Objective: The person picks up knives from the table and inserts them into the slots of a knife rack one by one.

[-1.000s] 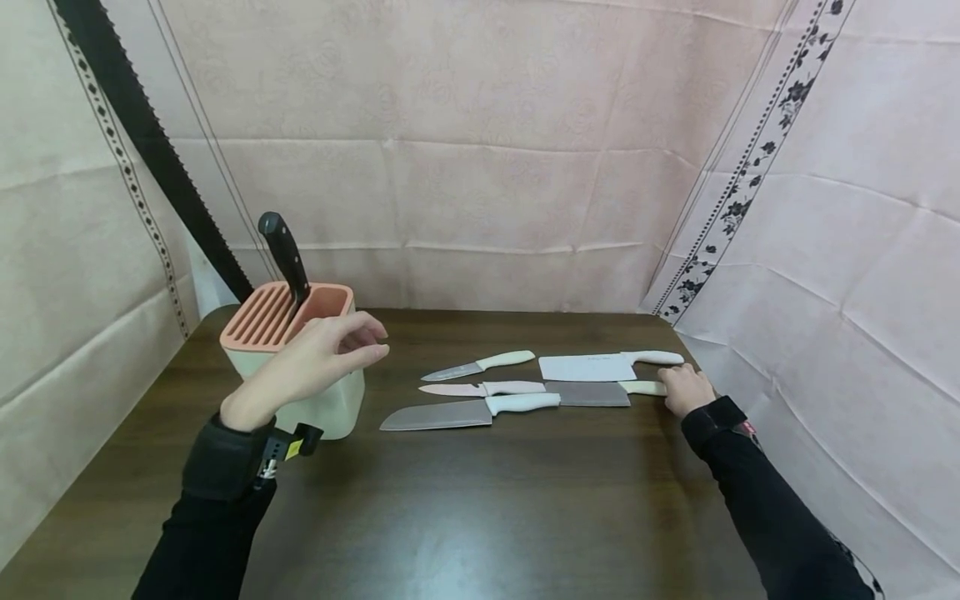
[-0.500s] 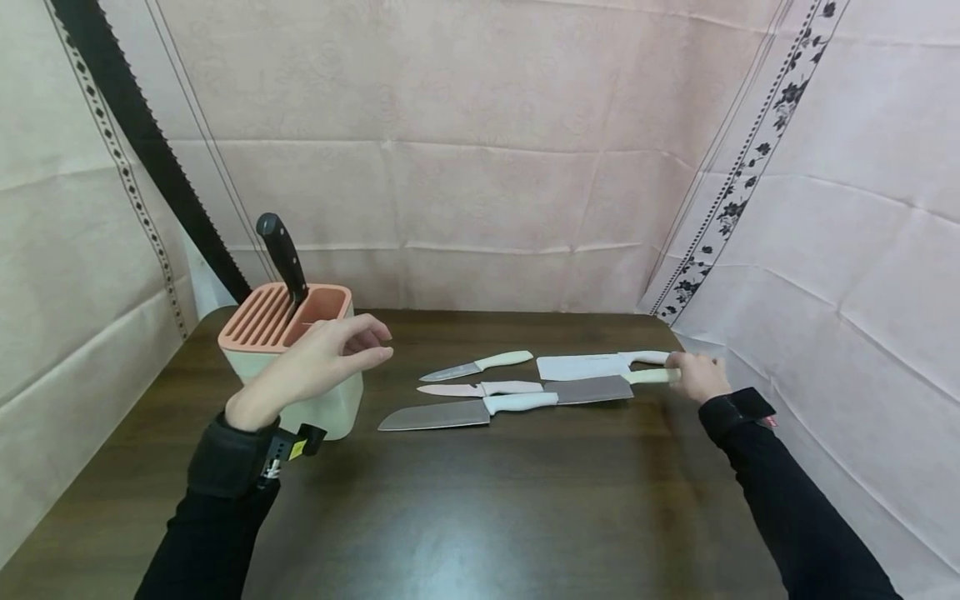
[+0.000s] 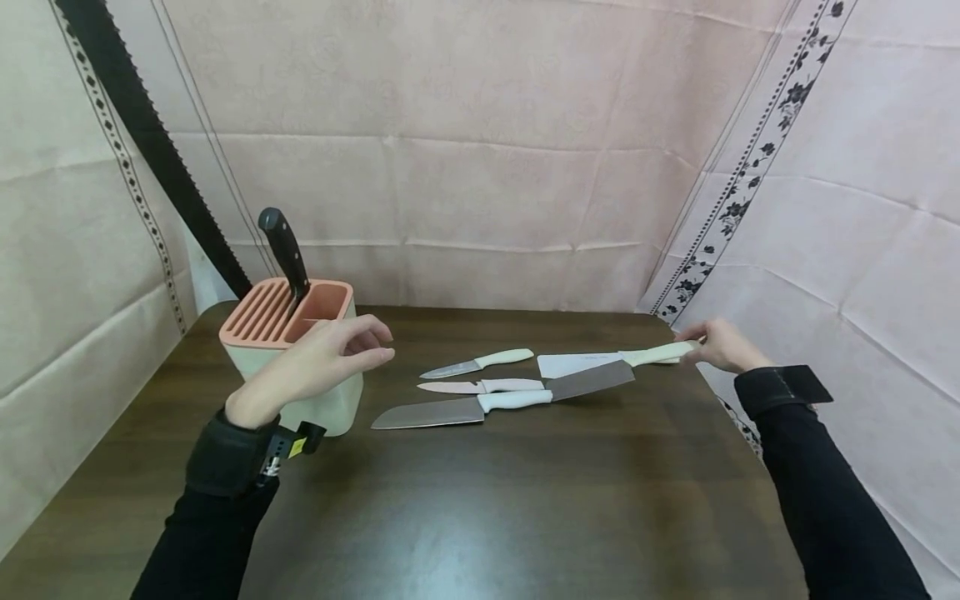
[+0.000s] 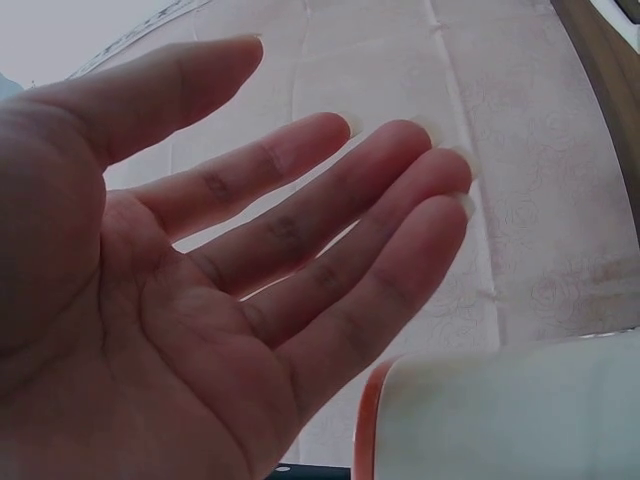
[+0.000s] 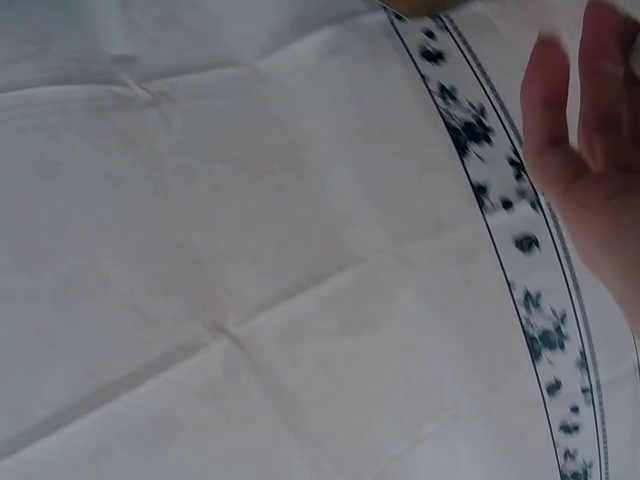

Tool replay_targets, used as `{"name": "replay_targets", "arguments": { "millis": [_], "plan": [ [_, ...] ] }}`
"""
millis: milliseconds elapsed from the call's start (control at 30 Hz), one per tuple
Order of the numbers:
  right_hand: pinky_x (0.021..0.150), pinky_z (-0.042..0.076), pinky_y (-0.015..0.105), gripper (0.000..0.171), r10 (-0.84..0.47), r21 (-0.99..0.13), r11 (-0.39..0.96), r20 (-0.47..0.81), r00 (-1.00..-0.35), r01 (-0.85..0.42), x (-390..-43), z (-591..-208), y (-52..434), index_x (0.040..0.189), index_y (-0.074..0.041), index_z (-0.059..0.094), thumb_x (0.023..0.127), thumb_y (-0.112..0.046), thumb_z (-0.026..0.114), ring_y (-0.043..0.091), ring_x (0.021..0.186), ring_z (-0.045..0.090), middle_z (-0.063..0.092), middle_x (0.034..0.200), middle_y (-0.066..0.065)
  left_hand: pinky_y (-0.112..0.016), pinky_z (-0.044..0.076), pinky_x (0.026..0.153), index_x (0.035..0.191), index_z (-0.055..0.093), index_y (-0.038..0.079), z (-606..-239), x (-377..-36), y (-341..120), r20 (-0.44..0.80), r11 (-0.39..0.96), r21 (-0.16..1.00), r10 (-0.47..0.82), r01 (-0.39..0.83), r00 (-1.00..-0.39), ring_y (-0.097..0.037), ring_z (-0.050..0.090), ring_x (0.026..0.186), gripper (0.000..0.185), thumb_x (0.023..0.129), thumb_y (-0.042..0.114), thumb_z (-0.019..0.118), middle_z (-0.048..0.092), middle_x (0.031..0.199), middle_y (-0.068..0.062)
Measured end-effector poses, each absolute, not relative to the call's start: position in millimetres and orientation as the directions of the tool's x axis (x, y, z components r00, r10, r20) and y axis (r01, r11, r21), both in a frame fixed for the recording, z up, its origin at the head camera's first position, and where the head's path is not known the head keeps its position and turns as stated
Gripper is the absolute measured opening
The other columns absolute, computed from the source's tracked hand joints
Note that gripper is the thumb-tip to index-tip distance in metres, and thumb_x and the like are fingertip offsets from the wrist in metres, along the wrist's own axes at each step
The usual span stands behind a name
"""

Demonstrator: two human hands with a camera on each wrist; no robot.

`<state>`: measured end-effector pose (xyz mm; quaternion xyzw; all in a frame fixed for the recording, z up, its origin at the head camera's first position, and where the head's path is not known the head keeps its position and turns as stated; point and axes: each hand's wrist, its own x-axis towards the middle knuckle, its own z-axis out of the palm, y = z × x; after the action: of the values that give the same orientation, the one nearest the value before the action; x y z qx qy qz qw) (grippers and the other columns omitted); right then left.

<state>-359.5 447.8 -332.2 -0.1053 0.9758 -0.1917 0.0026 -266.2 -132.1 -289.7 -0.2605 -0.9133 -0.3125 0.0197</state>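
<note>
- The right grip (image 3: 720,344) pinches the far end of the pale green handle (image 3: 660,353) of the grey-bladed cleaver (image 3: 594,381); the right wrist view shows too little to tell how firm the hold is.
- That cleaver lies slantwise at the right of the loose knives, handle raised, blade sloping down to the left; whether its low end touches the bench (image 3: 570,500) cannot be told.
- The step in hand looks like picking this knife up. With the hold so far back, the blade will likely feel heavy and swing, so wrap more fingers round the handle, nearer the blade, before taking its full weight.
- The low end sits close by the handles of the white-handled utility knife (image 3: 513,385) and the santoku (image 3: 431,414). Raise it straight up first; a sideways pull could drag them along.
- Its handle crosses in front of the white-bladed cleaver (image 3: 573,365), so take care not to hook that one.
- The left grip (image 3: 318,358) holds nothing, its fingers loosely curved beside the pale green knife block (image 3: 341,408). Best to have it well apart from the cutting edge while the blade is in the air.
</note>
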Motion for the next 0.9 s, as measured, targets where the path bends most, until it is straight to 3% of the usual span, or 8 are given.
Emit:
{"name": "replay_targets", "arguments": {
  "millis": [300,600,767,900],
  "plan": [
    [0.064,0.041,0.023,0.038,-0.229,-0.394,0.887,0.077,-0.97,-0.241,-357,-298,433,0.112,0.002,0.069,0.079,-0.015,0.078,0.017,0.076,0.054,0.069,0.102,0.022,-0.035,0.052,0.08,0.113,0.062,0.006,-292,-269,-130,0.199,0.66,0.563,0.476,0.497,-0.857,-0.017,0.065,0.089,0.027,0.093,0.023,0.063,0.07,0.096,-0.005],
    [0.073,0.045,0.014,0.039,-0.235,-0.464,0.822,0.249,-0.94,-0.329,-358,-283,402,0.114,-0.003,0.069,0.081,-0.021,0.078,-0.011,0.078,0.06,0.073,0.101,0.019,-0.036,0.053,0.081,0.115,0.061,0.006,-301,-268,-127,0.174,0.639,0.584,0.503,0.5,-0.846,-0.016,0.063,0.091,0.03,0.094,0.029,0.061,0.069,0.1,-0.006],
    [0.068,0.046,0.011,0.036,-0.231,-0.464,0.801,0.342,-0.911,-0.377,-358,-270,377,0.115,-0.005,0.069,0.081,-0.016,0.077,-0.009,0.071,0.063,0.074,0.094,0.018,-0.039,0.054,0.083,0.116,0.06,0.007,-304,-270,-123,0.158,0.634,0.591,0.516,0.499,-0.842,-0.017,0.064,0.094,0.031,0.095,0.03,0.06,0.069,0.102,-0.006],
    [0.066,0.045,0.013,0.035,-0.224,-0.41,0.824,0.398,-0.89,-0.391,-357,-260,363,0.116,-0.008,0.068,0.083,-0.016,0.076,0.002,0.07,0.064,0.073,0.086,0.015,-0.038,0.054,0.082,0.115,0.061,0.009,-307,-273,-117,0.162,0.636,0.576,0.527,0.513,-0.834,-0.016,0.064,0.094,0.029,0.096,0.03,0.059,0.07,0.102,-0.005]
  ]
}}
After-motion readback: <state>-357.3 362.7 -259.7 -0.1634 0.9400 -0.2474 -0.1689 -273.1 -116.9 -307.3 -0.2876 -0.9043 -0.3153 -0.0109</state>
